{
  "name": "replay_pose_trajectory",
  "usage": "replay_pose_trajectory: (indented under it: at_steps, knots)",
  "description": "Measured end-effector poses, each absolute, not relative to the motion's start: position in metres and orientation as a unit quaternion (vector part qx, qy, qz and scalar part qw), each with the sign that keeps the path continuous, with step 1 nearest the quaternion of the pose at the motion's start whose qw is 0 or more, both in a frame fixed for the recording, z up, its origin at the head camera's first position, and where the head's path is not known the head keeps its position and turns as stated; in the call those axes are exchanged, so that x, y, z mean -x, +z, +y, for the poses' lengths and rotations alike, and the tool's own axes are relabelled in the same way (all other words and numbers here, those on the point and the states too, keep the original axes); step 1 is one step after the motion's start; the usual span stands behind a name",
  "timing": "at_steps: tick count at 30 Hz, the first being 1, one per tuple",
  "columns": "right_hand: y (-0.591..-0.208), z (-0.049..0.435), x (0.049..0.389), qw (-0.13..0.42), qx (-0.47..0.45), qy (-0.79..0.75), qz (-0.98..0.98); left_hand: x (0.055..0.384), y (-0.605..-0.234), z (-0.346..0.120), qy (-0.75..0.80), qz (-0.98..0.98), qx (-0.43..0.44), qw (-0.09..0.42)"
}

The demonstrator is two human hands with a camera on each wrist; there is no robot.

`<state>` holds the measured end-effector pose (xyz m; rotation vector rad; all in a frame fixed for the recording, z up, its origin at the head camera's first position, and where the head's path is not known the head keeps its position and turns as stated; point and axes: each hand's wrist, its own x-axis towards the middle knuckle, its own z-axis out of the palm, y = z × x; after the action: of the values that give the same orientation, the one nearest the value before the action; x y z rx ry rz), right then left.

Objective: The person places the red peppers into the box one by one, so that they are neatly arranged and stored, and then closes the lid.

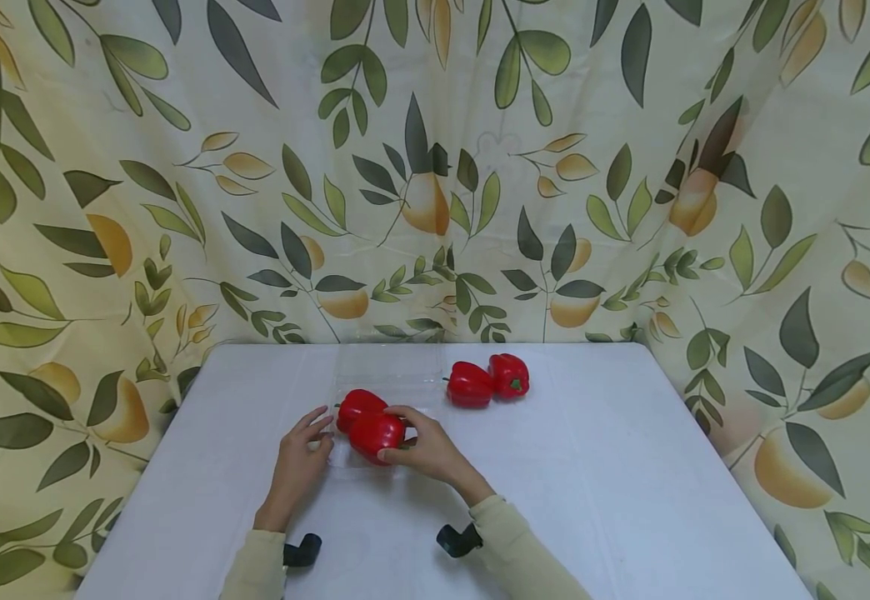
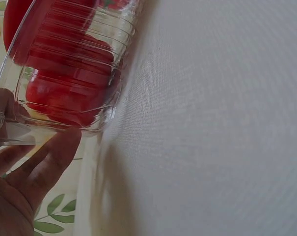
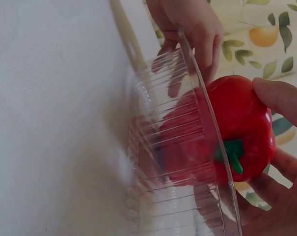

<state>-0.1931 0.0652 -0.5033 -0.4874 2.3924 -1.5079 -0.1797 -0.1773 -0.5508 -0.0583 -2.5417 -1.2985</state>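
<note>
A clear plastic clamshell container (image 1: 390, 363) lies on the table with its lid folded back toward the far edge. One red bell pepper (image 1: 358, 404) sits in its near tray. My right hand (image 1: 427, 448) grips a second red bell pepper (image 3: 241, 115) by its sides, thumb and fingers apart around it. That pepper's green stem points to the right, and its lower part shows through the tray's ribbed wall. At the tray's left end, my left hand (image 1: 303, 454) holds the rim, with the thumb (image 2: 65, 145) against the outer wall.
Two more red bell peppers (image 1: 470, 385) lie side by side right of the lid. The white table (image 1: 592, 475) ends at a leaf-patterned curtain (image 1: 555, 167) behind. A black wrist device (image 1: 302, 551) shows beside the left sleeve, another (image 1: 459, 542) beside the right.
</note>
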Motion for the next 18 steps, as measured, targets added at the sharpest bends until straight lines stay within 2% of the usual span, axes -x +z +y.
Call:
replay_pose_trajectory:
  at_steps: [18]
  knots:
    - [-0.513,0.050,0.200,0.138,0.191,-0.485,0.842,0.180,-0.551,-0.177,-0.457,-0.877,0.029,0.143]
